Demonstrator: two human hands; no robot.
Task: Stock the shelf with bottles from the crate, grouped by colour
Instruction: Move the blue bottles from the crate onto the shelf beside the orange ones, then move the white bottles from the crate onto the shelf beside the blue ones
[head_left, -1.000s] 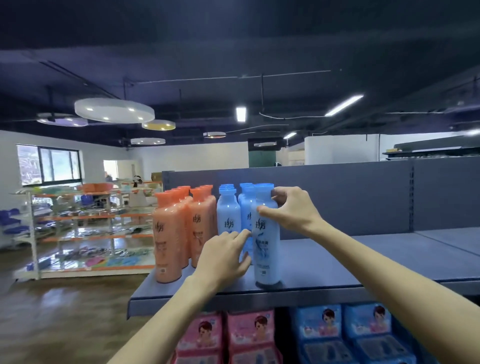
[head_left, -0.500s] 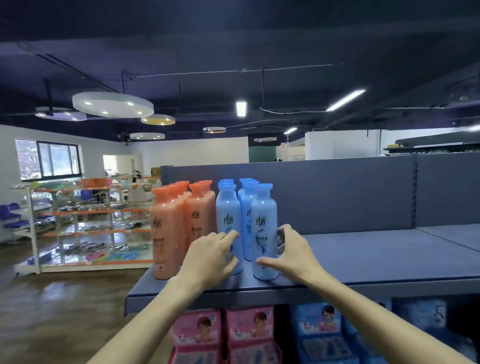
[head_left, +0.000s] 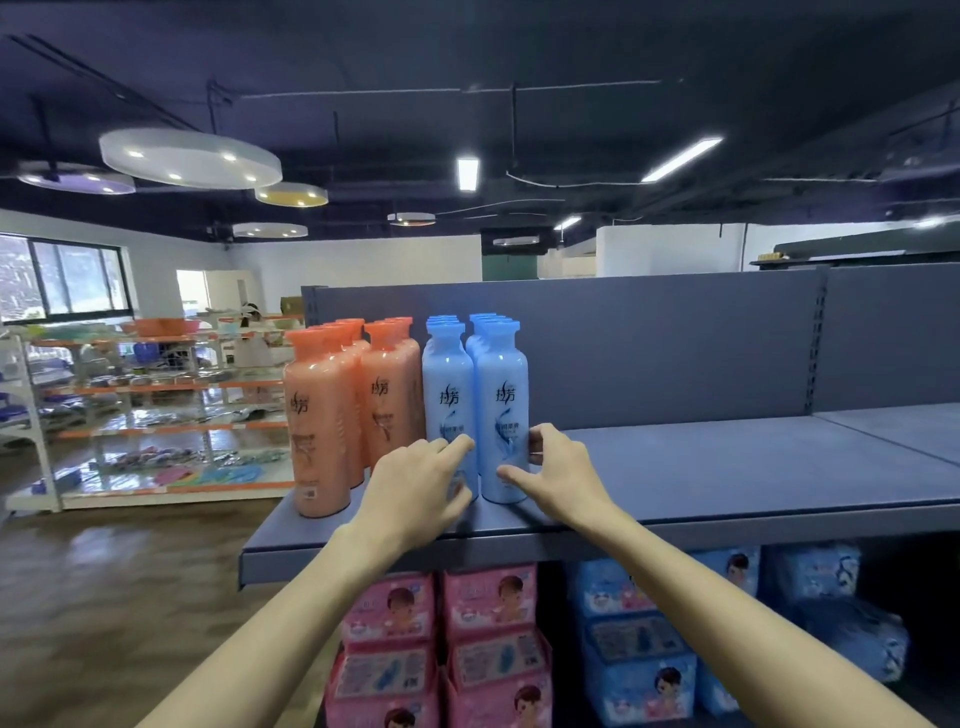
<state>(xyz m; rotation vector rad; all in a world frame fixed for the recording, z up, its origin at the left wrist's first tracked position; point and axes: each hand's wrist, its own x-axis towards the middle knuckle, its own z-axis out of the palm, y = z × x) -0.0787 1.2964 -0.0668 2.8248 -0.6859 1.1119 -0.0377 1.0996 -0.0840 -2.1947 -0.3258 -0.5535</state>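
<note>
Blue bottle (head_left: 502, 415) stands upright at the shelf (head_left: 727, 467) front, my right hand (head_left: 558, 475) in a narrow grip around its base. My left hand (head_left: 415, 491) rests fingers loosely on the neighbouring blue bottle (head_left: 448, 395), beside orange bottles (head_left: 317, 415).

Two bottle groups (head_left: 358, 410) (head_left: 475, 405) stand side by side on the shelf (head_left: 727, 467), packs (head_left: 441, 649) below.

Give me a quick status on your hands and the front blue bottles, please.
Left hand touching the left front blue bottle. Right hand gripping the right front blue bottle. Both upright on shelf. Nothing in the way.
</note>
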